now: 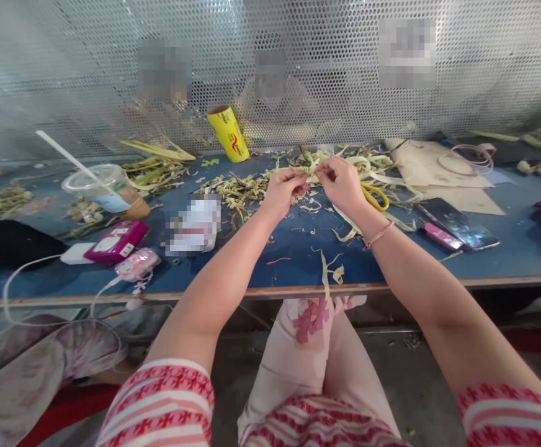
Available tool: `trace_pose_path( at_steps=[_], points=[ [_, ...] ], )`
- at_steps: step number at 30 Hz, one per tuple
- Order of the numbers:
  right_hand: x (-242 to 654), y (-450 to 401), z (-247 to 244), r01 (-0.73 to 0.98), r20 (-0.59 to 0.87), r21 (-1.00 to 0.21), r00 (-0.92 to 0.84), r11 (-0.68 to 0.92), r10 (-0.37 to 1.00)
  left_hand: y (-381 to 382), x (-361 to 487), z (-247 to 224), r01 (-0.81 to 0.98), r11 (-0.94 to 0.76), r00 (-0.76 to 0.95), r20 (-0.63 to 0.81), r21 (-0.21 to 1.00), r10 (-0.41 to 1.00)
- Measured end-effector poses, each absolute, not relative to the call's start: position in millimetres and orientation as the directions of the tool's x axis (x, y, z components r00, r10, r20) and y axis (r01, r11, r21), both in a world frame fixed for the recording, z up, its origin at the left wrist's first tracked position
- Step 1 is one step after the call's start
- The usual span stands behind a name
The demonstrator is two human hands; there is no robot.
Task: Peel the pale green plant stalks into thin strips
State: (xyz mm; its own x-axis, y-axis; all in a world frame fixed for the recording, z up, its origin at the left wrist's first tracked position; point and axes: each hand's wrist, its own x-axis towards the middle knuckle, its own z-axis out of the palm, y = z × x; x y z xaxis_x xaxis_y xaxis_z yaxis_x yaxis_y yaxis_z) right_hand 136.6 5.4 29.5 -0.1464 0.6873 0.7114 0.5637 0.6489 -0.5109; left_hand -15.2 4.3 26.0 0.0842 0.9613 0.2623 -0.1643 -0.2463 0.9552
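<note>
Both my hands meet over the far middle of the blue table (233,248), above a heap of pale green plant scraps (245,189). My left hand (285,189) pinches a pale green plant strip (312,171) from the left side. Close by on the right, my right hand (338,177) has its thumb and fingers closed on the same strip. The strip's exact shape between the fingertips is too small to tell. A yellow loop (376,196) lies just right of my right wrist, with pale strips around it.
A yellow tube (228,133) stands tilted behind the heap. To the left are a plastic cup (112,189) with a straw, a magenta power block (118,241) and cables. A phone (459,223) and cardboard (431,164) lie right. Someone's patterned clothing (33,372) shows lower left.
</note>
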Motion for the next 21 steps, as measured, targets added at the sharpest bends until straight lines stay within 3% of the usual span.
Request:
trace_pose_path(
  at_steps=[6,13,16,19,21],
  points=[
    [135,3,31,0.603,0.689,-0.502,-0.155,0.62,0.708,-1,-10,28,-0.19,-0.209,0.037,0.219,0.959,0.975],
    [139,6,32,0.596,0.652,-0.562,-0.108,0.574,0.751,24,-21,10,-0.043,-0.256,0.091,0.259,0.966,0.962],
    [142,10,32,0.586,0.612,-0.608,-0.083,0.536,0.786,43,-35,4,0.009,-0.262,-0.138,0.261,0.965,0.955],
    [144,13,31,0.59,0.586,-0.623,-0.083,0.514,0.806,46,-46,8,0.173,-0.409,-0.39,0.444,0.896,0.807],
    [143,14,30,0.586,0.579,-0.625,-0.096,0.516,0.81,37,-47,15,0.349,-0.553,-0.272,0.647,0.756,0.713]
  ],
)
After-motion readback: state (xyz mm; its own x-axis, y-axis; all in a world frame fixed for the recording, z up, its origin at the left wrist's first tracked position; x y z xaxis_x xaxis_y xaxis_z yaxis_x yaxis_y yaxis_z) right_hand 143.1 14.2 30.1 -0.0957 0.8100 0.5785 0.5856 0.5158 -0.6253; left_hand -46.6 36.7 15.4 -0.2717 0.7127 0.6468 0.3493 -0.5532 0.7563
